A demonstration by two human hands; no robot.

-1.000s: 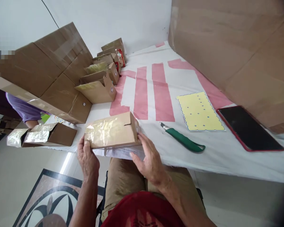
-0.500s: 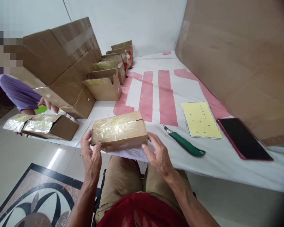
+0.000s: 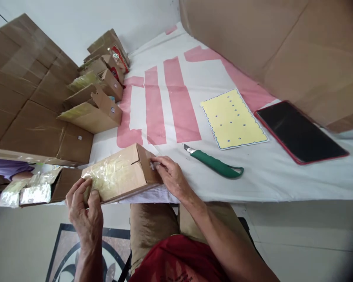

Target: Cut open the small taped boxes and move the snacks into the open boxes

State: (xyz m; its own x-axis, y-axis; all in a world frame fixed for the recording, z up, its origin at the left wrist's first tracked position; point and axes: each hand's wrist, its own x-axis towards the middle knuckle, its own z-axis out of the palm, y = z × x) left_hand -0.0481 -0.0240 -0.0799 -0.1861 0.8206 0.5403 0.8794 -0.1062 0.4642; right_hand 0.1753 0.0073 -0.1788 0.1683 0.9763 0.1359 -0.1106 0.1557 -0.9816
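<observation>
A small cardboard box [image 3: 117,172], its top sealed with shiny clear tape, lies at the table's front edge. My left hand [image 3: 85,207] grips its left end, thumb on the near side and fingers curled over the corner. With fingers closed, my right hand [image 3: 172,176] presses on the right end beside a small white label [image 3: 152,165]. Just right of that hand lies a green-handled utility knife [image 3: 216,162] with its blade out. Farther right is a yellow card [image 3: 233,119] with a scalloped border and small blue marks.
A phone in a red case [image 3: 301,131] lies at the right, near a large cardboard carton [image 3: 282,51]. Stacked cartons [image 3: 41,117] stand at left, beside a row of opened small boxes [image 3: 94,113]. Another person's purple sleeve [image 3: 8,166] shows behind taped boxes [image 3: 35,192].
The view has swung right and closer to the table. The box is now angled, its right end turned into view, and my right fingers have moved onto that end face by the label.
</observation>
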